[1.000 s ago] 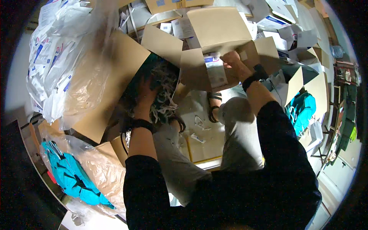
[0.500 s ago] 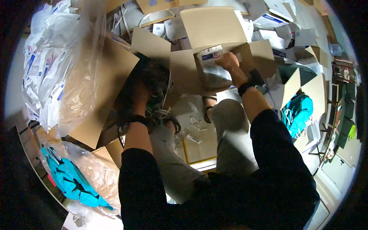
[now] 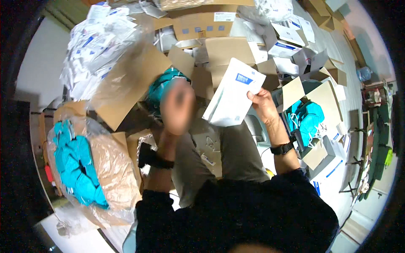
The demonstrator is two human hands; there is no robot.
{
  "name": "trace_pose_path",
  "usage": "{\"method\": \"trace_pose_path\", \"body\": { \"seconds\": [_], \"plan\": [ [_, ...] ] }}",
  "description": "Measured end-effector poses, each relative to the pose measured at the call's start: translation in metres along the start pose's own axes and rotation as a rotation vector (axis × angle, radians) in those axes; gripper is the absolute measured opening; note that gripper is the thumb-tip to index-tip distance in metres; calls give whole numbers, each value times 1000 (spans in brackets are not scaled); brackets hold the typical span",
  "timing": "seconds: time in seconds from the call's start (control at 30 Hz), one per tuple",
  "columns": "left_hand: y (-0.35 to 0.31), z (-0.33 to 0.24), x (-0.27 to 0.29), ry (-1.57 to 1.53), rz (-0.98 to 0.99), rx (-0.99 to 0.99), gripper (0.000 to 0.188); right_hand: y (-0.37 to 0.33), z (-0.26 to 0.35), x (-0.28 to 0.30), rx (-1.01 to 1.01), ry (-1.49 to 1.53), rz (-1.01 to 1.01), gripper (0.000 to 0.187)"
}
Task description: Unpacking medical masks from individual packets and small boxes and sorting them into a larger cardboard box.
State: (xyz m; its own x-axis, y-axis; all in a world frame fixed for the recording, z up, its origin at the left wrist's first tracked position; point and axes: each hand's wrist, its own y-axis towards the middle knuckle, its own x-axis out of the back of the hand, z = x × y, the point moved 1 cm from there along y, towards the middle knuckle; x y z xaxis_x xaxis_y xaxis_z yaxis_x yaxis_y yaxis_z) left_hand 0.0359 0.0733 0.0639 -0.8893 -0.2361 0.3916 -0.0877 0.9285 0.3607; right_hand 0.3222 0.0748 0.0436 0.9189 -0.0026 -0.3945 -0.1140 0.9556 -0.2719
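My right hand point(image 3: 263, 103) pinches a flat white packaging bag point(image 3: 238, 90) with a blue printed patch, thumb on its front face. Several layers show along the bag's left edge. It is held up over my knees, in front of an open cardboard box point(image 3: 230, 50). On the left, my left hand point(image 3: 178, 107) is smeared by motion but looks closed on a teal piece point(image 3: 158, 89), apparently a face mask, that shows behind its fingers. That piece is above a cardboard box whose inside is mostly hidden by my hand and arm.
A clear sack of white bags point(image 3: 101, 46) stands at the far left. Below it, a lined box holds teal pieces point(image 3: 78, 164). At right, an open box holds teal masks point(image 3: 306, 120) with white straps. Small white cartons point(image 3: 287, 40) lie at the back right.
My right hand has lifted the white bag out of the middle box toward me. My left hand has risen from the dark box with the teal piece. The view has shifted.
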Motion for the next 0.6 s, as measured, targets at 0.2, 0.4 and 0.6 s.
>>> {"method": "trace_pose_path", "body": {
  "seconds": [0.2,0.4,0.6],
  "plan": [
    [-76,-88,-9,-112,23,89,25,-64,-37,-33,-12,40,147,23],
    [-115,-92,7,68,229,190,18,-126,-38,-33,-263,-336,233,28],
    [-138,-113,12,386,466,-6,17,-138,-2,-59,477,-723,259,24]
  ]
}}
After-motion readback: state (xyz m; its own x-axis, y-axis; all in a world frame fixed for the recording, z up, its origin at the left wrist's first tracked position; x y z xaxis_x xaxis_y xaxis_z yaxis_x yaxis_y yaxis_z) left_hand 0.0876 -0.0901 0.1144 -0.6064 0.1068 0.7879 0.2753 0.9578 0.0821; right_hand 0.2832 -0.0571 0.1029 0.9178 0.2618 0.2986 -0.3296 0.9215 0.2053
